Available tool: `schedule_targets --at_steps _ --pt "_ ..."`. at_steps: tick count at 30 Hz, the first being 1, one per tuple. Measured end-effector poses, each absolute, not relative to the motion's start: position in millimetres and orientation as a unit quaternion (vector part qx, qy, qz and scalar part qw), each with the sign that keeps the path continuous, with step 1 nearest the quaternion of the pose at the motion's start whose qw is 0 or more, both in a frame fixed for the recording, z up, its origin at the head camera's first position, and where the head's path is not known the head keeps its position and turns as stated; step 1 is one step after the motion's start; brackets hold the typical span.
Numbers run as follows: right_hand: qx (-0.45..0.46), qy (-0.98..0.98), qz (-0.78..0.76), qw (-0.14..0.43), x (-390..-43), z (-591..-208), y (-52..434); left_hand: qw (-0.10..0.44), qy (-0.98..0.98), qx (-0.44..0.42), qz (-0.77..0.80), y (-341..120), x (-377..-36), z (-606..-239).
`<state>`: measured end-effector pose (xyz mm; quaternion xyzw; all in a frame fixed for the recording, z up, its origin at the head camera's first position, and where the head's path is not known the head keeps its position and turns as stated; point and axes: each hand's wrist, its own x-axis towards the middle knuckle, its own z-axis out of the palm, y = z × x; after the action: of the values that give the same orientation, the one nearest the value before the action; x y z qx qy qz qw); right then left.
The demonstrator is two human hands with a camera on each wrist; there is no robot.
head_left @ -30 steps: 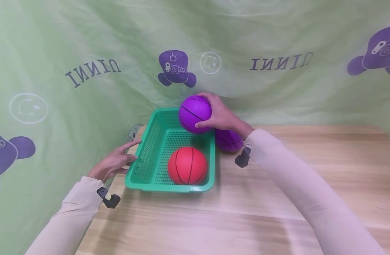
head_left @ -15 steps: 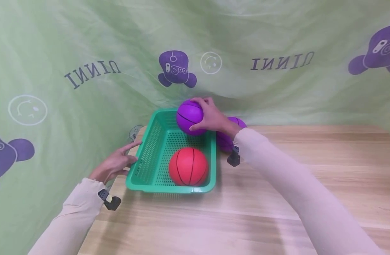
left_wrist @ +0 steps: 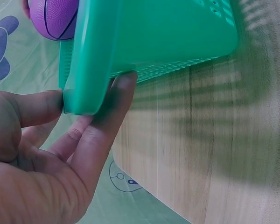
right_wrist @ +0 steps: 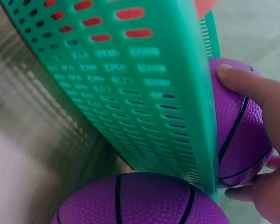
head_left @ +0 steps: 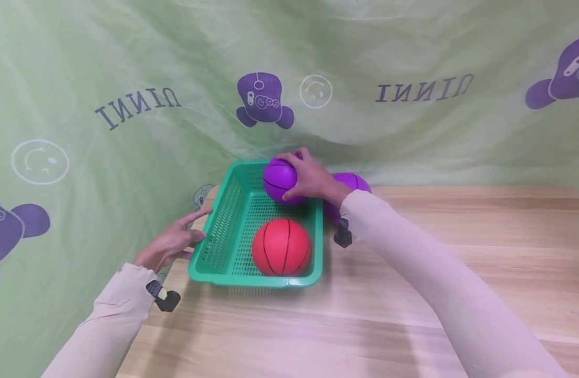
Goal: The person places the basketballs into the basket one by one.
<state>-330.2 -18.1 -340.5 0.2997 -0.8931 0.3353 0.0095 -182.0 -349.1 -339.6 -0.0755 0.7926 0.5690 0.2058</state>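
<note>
A green plastic basket stands on the wooden table, a red mini basketball lying in its near right part. My right hand grips a purple mini basketball from above, thumb on the near side, at the basket's far right corner. Part of that ball sits below the rim, as the right wrist view shows through the slots. Outside the basket's right wall rests a second purple mini basketball, partly covered by my right forearm in the head view. At the left rim my left hand pinches the basket's edge between thumb and fingers.
A pale green cloth printed with purple figures hangs behind and to the left. The wooden table stretches to the right, and its left edge runs under my left hand.
My right hand has lowered the purple basketball slightly left and down into the basket's far end. More of the second purple ball shows behind my right wrist. The left hand stays at the rim.
</note>
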Motion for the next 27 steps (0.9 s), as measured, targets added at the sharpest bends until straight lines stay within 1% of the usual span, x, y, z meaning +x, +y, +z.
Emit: schedule_targets --at_steps 16,20,27 --pt "0.31 -0.913 0.266 0.001 -327 -346 -28 0.204 0.805 -0.075 0.552 -349 -183 -339" --pt "0.309 -0.915 0.26 0.007 -325 -349 -32 0.203 0.807 -0.071 0.55 -351 -183 -338" --pt "0.316 -0.921 0.226 -0.014 -321 -353 -40 0.207 0.806 -0.069 0.55 -354 -183 -339"
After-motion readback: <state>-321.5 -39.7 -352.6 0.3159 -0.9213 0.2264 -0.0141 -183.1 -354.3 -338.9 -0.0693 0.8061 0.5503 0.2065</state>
